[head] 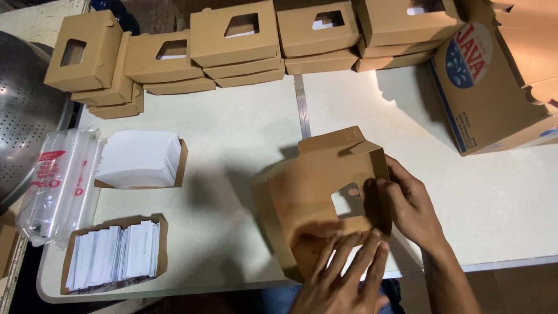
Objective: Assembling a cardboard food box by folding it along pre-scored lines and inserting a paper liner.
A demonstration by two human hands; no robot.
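- Finished kraft boxes (235, 42) are lining the tabletop's (232, 145) far edge.
- Both hands are folding another windowed box (325, 192) near the front edge: left hand (343, 279) pressing flat, right hand (410, 206) pinching its side flap.
- Napkins (139, 158) and packets (113, 253) are waiting untouched.

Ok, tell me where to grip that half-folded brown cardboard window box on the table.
Probably grip the half-folded brown cardboard window box by its right side wall, coming from the right. That flap stands up beside the cut-out window, where the right hand already pinches it, while the left hand presses its near edge.

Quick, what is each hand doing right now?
Left hand: open, fingers spread flat on the brown windowed cardboard box.
Right hand: gripping that box's side flap.
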